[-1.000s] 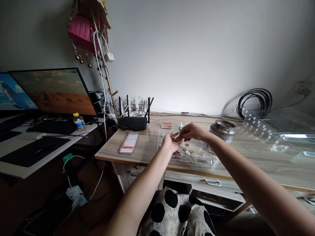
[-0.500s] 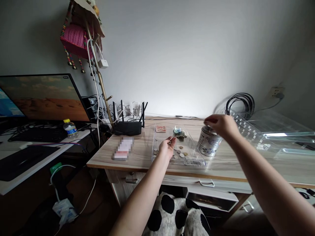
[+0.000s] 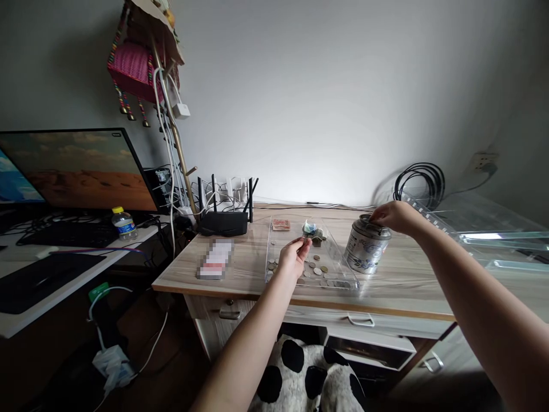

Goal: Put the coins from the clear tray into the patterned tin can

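My left hand point(image 3: 295, 257) hovers over a clear plastic tray point(image 3: 271, 243), its thumb and fingers pinched together; whatever is between them is too small to make out. Scattered in the tray are several coins point(image 3: 317, 271). Crumpled banknotes point(image 3: 314, 233) lie toward its back right, and a flat reddish banknote point(image 3: 281, 225) is at the back left. To the right of the tray stands a round silver tin point(image 3: 368, 249) with a floral pattern. At the top of the tin, my right hand point(image 3: 390, 217) has its fingers closed at the right side of the opening, the fingertips partly hidden.
Left of the tray lie a blurred paper point(image 3: 215, 259) and a black router point(image 3: 223, 223). Clear plastic boxes point(image 3: 493, 229) and a black cable coil point(image 3: 419, 186) occupy the desk's right. A bottle point(image 3: 124, 224) stands on the neighbouring desk.
My right hand has shifted right and lower, from above the tin to the right side of its top. The fingers of my left hand have drawn together in a pinch.
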`<state>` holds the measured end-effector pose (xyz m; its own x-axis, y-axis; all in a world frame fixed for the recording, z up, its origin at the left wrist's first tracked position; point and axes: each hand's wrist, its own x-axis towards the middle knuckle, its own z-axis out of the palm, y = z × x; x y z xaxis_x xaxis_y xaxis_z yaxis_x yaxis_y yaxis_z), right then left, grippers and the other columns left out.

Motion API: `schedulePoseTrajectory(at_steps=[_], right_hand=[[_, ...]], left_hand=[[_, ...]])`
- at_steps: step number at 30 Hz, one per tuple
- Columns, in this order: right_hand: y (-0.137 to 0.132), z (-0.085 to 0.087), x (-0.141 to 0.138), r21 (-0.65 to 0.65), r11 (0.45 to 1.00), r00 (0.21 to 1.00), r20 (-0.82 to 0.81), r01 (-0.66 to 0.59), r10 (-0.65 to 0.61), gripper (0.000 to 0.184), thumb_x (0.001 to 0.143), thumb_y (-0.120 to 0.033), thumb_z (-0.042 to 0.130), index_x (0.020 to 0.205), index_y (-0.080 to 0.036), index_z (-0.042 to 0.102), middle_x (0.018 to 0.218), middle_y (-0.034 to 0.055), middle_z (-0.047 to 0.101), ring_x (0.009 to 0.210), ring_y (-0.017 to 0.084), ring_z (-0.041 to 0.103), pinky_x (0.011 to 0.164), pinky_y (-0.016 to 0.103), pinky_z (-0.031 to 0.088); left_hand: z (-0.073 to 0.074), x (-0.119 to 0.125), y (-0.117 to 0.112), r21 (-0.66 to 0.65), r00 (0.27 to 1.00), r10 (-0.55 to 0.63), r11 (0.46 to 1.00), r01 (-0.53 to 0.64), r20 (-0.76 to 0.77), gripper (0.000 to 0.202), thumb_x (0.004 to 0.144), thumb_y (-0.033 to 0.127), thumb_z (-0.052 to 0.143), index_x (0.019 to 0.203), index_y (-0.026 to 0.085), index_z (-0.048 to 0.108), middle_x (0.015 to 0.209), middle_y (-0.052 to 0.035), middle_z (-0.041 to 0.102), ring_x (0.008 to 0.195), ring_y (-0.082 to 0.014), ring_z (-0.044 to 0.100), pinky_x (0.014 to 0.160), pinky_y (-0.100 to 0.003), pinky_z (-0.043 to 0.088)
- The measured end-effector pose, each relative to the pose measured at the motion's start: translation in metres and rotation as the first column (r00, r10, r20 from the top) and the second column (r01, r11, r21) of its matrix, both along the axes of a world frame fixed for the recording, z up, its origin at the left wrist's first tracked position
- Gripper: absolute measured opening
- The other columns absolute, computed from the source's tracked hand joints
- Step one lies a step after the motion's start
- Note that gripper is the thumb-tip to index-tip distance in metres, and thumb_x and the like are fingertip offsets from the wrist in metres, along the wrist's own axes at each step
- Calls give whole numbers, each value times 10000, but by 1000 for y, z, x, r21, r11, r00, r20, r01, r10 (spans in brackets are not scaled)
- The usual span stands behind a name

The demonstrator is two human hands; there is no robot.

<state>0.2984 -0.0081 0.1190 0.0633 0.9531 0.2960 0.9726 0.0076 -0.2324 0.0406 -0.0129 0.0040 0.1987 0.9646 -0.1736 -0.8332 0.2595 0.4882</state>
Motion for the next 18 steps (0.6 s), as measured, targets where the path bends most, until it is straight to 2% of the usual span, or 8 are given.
schedulePoseTrajectory(at_steps=[3, 5, 6, 8, 10, 12, 15, 18], right_hand=[[-6, 4, -8, 23, 999, 999, 22, 29, -29, 173, 590, -296, 608, 721, -206, 674, 686, 43, 638, 639, 191, 569, 574, 301, 441], [-14, 2, -27, 140, 988, 998, 25, 58, -62, 296, 646, -392, 550, 856, -212, 656, 796, 57, 637, 698, 199, 567, 578, 313, 439], [-18, -2, -42, 192, 981, 999, 11, 33, -36, 327, 681, -419, 506, 900, -216, 641, 842, 57, 632, 716, 191, 565, 579, 306, 439], [-25, -16, -76, 219, 968, 991, -31, -119, 129, 332, 732, -430, 441, 895, -216, 635, 846, 45, 633, 684, 150, 563, 561, 263, 439], [-27, -34, -111, 72, 924, 922, -69, -376, 381, 308, 724, -426, 463, 850, -211, 644, 796, 34, 642, 639, 125, 558, 545, 227, 432], [-24, -52, -135, 26, 897, 892, -90, -442, 442, 280, 721, -393, 477, 830, -199, 646, 749, 35, 644, 614, 119, 553, 548, 220, 425], [-12, -69, -147, 78, 938, 935, -86, -337, 343, 222, 695, -337, 511, 794, -196, 652, 733, 38, 642, 630, 127, 554, 570, 221, 415], [-5, -74, -144, 148, 956, 958, -101, -254, 270, 185, 682, -323, 520, 753, -216, 654, 788, 31, 642, 672, 130, 558, 580, 214, 405]], left_hand=[[-1, 0, 0, 4, 1000, 8, 1000, -8, -11, 104, 712, 2, 486, 658, 61, 553, 652, -90, 611, 624, -117, 617, 527, -136, 486], [-1, 1, 0, 18, 1000, 7, 1000, -7, -15, 97, 704, 4, 499, 652, 64, 554, 657, -92, 613, 627, -120, 617, 517, -137, 482], [-2, 1, 1, 24, 1000, 3, 1000, -3, -16, 93, 698, 3, 507, 649, 66, 555, 657, -92, 613, 629, -123, 617, 513, -138, 481], [-2, 2, 2, 30, 1000, -9, 1000, 10, -17, 88, 687, 0, 519, 650, 69, 561, 652, -87, 614, 627, -126, 615, 513, -145, 483], [-3, 3, 3, 25, 1000, -10, 1000, 11, -17, 90, 687, 1, 520, 663, 70, 573, 653, -81, 615, 610, -116, 610, 529, -151, 488], [-3, 3, 5, 14, 1000, 7, 1000, -7, -20, 103, 702, 9, 504, 672, 70, 581, 660, -79, 616, 593, -103, 601, 552, -157, 493], [-3, 4, 6, -3, 999, 32, 999, -32, -17, 146, 726, 12, 464, 653, 72, 576, 641, -73, 608, 567, -90, 588, 565, -161, 496], [-4, 5, 6, 1, 1000, 4, 1000, -4, -11, 172, 722, -15, 440, 644, 68, 569, 633, -73, 601, 578, -95, 591, 578, -169, 499]])
